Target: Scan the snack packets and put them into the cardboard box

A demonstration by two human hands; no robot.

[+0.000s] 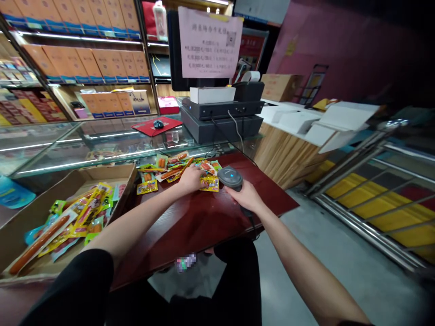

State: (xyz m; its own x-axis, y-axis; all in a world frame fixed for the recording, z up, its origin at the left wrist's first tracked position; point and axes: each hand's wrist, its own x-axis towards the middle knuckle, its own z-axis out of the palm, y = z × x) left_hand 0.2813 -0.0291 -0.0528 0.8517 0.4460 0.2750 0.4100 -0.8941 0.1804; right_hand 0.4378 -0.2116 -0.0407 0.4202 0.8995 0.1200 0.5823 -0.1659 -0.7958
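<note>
Handheld barcode scanner [230,178] in the right grip [243,195], left grip [190,178] spread on sausage packets [176,164]

The dark grey scanner shows a small blue light on top, its head just beside a yellow packet [209,183] right of the left grip; the other packets lie flat, overlapping, beyond and under that grip.

Pink paper sign [210,43] above the monitor [176,54]: small Chinese print, mostly unreadable; 200, 300, 500 legible on 3 lines, plus QR code [231,39]. Sausage packets [209,183]: labels too small.
</note>
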